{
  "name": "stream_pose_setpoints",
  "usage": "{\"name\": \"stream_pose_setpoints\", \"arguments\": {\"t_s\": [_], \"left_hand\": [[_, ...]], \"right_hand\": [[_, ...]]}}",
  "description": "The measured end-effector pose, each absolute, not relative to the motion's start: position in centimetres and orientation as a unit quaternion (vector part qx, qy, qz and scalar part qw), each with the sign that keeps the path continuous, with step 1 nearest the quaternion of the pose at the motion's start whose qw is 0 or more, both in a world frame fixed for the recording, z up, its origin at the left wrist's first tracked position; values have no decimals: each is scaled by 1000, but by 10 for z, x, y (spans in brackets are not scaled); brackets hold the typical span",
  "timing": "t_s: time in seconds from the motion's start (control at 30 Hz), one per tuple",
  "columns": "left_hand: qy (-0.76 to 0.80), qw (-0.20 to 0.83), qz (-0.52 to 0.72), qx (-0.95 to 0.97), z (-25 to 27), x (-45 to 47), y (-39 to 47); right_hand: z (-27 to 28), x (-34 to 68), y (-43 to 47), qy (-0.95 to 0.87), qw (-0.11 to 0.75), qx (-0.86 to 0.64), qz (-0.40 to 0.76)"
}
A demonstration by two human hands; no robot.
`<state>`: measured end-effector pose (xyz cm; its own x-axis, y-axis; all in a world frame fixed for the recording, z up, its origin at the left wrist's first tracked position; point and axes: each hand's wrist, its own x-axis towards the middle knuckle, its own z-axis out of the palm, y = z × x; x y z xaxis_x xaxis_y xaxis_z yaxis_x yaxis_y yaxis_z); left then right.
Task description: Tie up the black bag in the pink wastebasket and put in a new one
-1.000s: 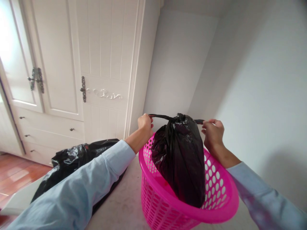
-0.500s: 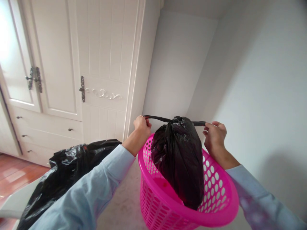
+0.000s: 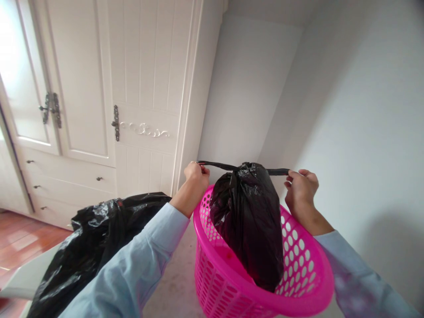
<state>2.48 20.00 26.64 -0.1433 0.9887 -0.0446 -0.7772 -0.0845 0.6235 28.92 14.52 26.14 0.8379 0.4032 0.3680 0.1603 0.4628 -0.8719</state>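
Note:
A filled black garbage bag [image 3: 251, 221] is gathered at its top, its lower part inside a pink plastic laundry basket [image 3: 228, 282] with perforated sides. My left hand [image 3: 196, 176] is closed on one drawstring of the bag, stretched out to the left. On the other side my right hand [image 3: 302, 187] pinches the opposite drawstring. Both strings run nearly level and look taut from the bag's neck. What else lies on the basket's floor is mostly hidden by the bag.
Another black plastic bag [image 3: 106, 225] lies left of the basket, partly behind my left forearm, over a pale surface [image 3: 33, 269]. A cream wardrobe [image 3: 142, 79] with drawers stands behind. A white wall [image 3: 371, 123] rises on the right. Reddish wood floor [image 3: 20, 238] shows at lower left.
My right hand has moved slightly right, drawing its string a little longer. The view has shifted slightly; both hands keep their hold on the bag's strings.

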Motion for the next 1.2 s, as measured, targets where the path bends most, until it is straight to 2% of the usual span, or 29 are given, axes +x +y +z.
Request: {"name": "stream_pose_setpoints", "arguments": {"t_s": [0.13,0.37,0.43,0.57,0.73,0.87,1.0,1.2], "left_hand": [[286,621,715,147,275,28,197],[284,561,761,156,281,28,189],[284,552,749,231,281,31,187],[260,499,683,466,277,41,180],[236,431,587,644,270,47,172],[202,385,508,744,266,49,170],[180,403,474,762,264,52,168],[230,469,477,707,266,51,164]], "right_hand": [[261,289,144,-277,807,-516,75],[265,266,134,-475,746,-455,-106],[265,257,130,-537,714,-432,-123],[262,244,122,-609,668,-419,-86],[257,240,116,-684,610,-398,-37],[259,240,114,-760,509,-400,-55],[262,238,115,-808,430,-394,-81],[265,238,116,-823,424,-367,-91]]}}
